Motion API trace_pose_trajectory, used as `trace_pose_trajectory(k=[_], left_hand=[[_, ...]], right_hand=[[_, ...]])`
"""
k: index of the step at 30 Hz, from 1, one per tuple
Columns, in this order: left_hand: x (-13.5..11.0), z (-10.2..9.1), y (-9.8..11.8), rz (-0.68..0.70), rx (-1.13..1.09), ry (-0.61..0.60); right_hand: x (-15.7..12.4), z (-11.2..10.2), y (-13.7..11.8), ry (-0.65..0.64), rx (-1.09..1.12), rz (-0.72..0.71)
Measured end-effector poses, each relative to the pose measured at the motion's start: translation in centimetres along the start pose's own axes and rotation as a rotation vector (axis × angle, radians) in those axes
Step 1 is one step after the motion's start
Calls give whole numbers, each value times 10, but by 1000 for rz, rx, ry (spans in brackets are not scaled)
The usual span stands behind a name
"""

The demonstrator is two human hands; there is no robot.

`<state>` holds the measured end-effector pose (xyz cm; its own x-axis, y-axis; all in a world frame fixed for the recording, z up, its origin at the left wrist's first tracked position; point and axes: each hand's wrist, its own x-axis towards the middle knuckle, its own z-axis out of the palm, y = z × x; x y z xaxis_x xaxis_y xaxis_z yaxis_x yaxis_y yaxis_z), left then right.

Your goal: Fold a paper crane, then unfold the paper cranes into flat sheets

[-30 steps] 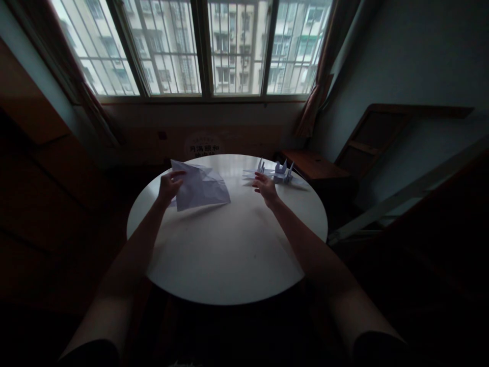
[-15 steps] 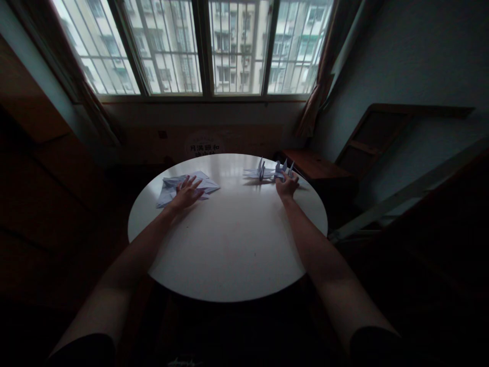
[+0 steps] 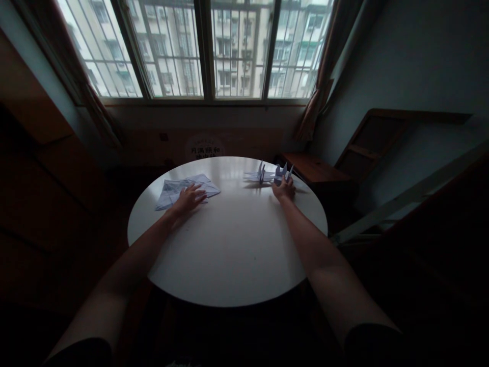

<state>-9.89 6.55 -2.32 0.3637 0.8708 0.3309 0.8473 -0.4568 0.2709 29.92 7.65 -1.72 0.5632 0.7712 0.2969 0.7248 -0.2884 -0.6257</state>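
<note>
White creased paper sheets (image 3: 171,191) lie in a loose pile on the far left of the round table. My left hand (image 3: 189,198) is over their right part with its fingers spread; whether it presses on them I cannot tell. Toward the far right edge, my right hand (image 3: 283,190) has its fingers closed around a folded paper crane (image 3: 280,172), whose pointed tips stick up past the fingers. Just left of it stands another paper crane (image 3: 262,174) with a pointed upright part. The dim light and my fingers hide part of the held crane.
The white round table (image 3: 229,255) fills the middle. Behind it is a barred window (image 3: 239,56) with curtains (image 3: 309,114) at the sides. A low wooden cabinet (image 3: 315,168) stands beyond the right edge, and a wooden frame (image 3: 362,137) leans at the wall.
My left hand has shifted slightly right across the papers, uncovering more of them. My right hand has moved a little left at the crane. The whole view has tipped slightly upward.
</note>
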Motion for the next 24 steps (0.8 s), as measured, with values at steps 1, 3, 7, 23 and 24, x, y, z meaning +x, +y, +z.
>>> trace_pose_trajectory(k=[1, 3, 7, 23, 24], left_hand=[[1, 0, 2, 17, -31, 10], [2, -1, 5, 56, -114, 32], [5, -3, 18, 118, -316, 123], [2, -38, 127, -223, -1492, -134], [2, -35, 129, -228, -1512, -98]], right_hand=[[0, 1, 0, 16, 5, -1], [-2, 1, 0, 71, 40, 11], [-3, -7, 2, 255, 149, 47], [-103, -19, -103, -385, 1178, -249], [-111, -17, -103, -433, 1167, -265]])
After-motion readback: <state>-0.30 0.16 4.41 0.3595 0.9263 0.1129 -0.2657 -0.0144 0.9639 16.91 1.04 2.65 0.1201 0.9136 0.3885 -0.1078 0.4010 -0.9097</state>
